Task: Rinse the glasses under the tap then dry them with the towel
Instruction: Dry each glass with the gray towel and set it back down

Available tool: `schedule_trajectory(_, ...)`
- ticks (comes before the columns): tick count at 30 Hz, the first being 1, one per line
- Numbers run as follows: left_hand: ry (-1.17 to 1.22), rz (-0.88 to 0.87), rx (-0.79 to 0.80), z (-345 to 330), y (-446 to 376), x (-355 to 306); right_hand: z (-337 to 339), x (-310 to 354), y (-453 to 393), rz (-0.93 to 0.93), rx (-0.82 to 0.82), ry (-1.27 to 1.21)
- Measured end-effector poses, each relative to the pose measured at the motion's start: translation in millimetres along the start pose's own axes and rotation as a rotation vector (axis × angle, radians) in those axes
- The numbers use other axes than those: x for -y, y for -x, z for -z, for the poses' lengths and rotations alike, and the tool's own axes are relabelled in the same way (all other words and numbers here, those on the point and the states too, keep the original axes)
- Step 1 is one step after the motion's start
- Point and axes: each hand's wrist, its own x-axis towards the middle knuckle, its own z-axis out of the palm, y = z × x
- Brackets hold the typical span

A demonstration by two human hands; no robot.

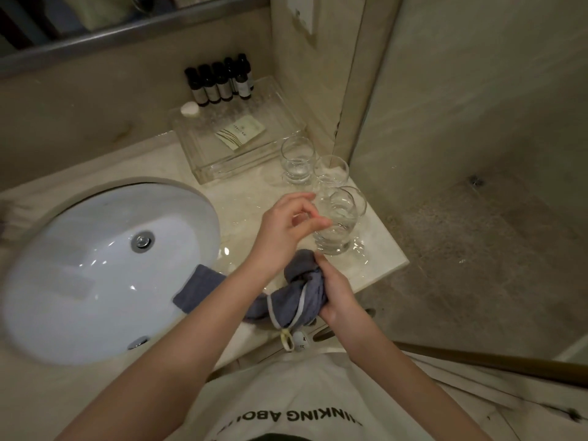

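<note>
Three clear stemless glasses stand upright on the wet marble counter (248, 214) right of the sink. The nearest glass (342, 227) is by the counter's right edge, with a second glass (331, 173) and a third glass (296, 160) behind it. My left hand (291, 222) hovers just left of the nearest glass, fingers curled and apart, fingertips at its side but not wrapped around it. My right hand (337, 292) grips a bunched grey towel (302, 281) at the counter's front edge. One end of the towel hangs over the sink rim.
A white oval sink basin (95, 265) with a metal drain fills the left. A clear tray (270, 122) at the back holds several dark small bottles (219, 81) and a packet. The counter ends close to the glasses on the right, with the floor (477, 249) below.
</note>
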Motion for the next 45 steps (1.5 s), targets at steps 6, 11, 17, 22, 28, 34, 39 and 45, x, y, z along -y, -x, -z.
schedule_trajectory(6, 0.234, 0.119, -0.246, 70, 22, -16, -25, 6, 17, 0.134, 0.083, 0.101)
schedule_trajectory(11, 0.36, 0.185, -0.41, 119, 55, -10, -68, 14, 45, 0.271, 0.217, 0.089)
schedule_trajectory(17, 0.395, 0.235, -0.507, 143, 87, -2, -127, -2, 81, 0.459, 0.386, 0.265)
schedule_trajectory(22, 0.372, 0.224, -0.606, 157, 98, -5, -152, -27, 97, 0.642, 0.473, 0.501)
schedule_trajectory(28, 0.291, 0.223, -0.61, 162, 102, -10, -169, -51, 118, 0.803, 0.604, 0.725)
schedule_trajectory(34, 0.412, 0.203, -0.658, 177, 109, -11, -188, -54, 126, 0.768, 0.678, 0.653)
schedule_trajectory(39, 0.503, 0.155, -0.636, 190, 111, -19, -200, -60, 118, 0.536, 0.61, 0.48)
schedule_trajectory(45, 0.664, 0.21, -0.686, 198, 119, -16, -210, -72, 125, 0.413, 0.62, 0.38)
